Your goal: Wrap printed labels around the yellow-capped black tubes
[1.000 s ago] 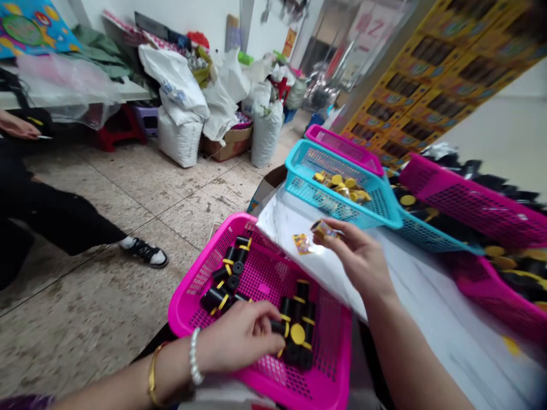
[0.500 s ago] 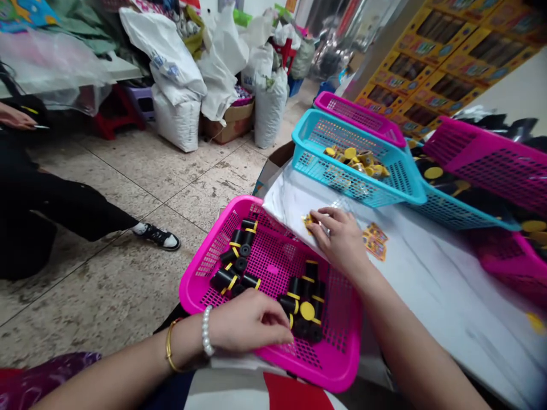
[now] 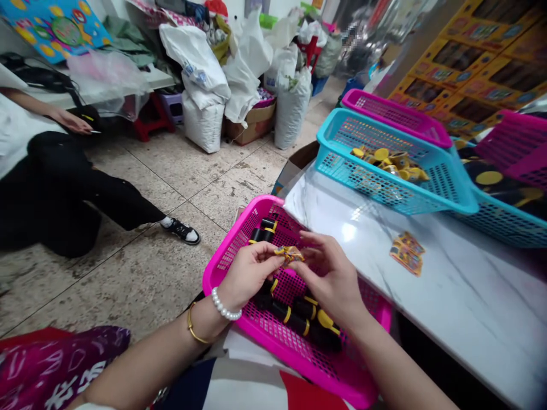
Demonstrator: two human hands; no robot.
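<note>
Above the pink basket [image 3: 222, 250], my left hand [image 3: 250, 270] pinches a small crinkled printed plastic wrapper [image 3: 289, 255], orange-yellow with clear parts. My right hand [image 3: 335, 282] holds the wrapper's other end, thumb against it and fingers curled behind. Under both hands, black cylinders with yellow bands [image 3: 294, 319] lie loose in the basket, partly hidden by them. A flat yellow round cap [image 3: 325, 320] shows among them. On the white marbled table, to the right, lie a few similar flat wrappers [image 3: 408, 253].
A blue basket [image 3: 384, 191] of yellow-capped pieces stands on the table, with pink baskets [image 3: 397, 117] behind. Stacked yellow boxes [image 3: 453, 80] rise at back right. Another person's leg [image 3: 128, 202] stretches across the floor at left. White sacks [image 3: 205, 117] stand farther back.
My right hand has lifted the wrapper from the table edge and brought it over the basket. My left hand has risen from the basket and met it there. The view has swung left.
</note>
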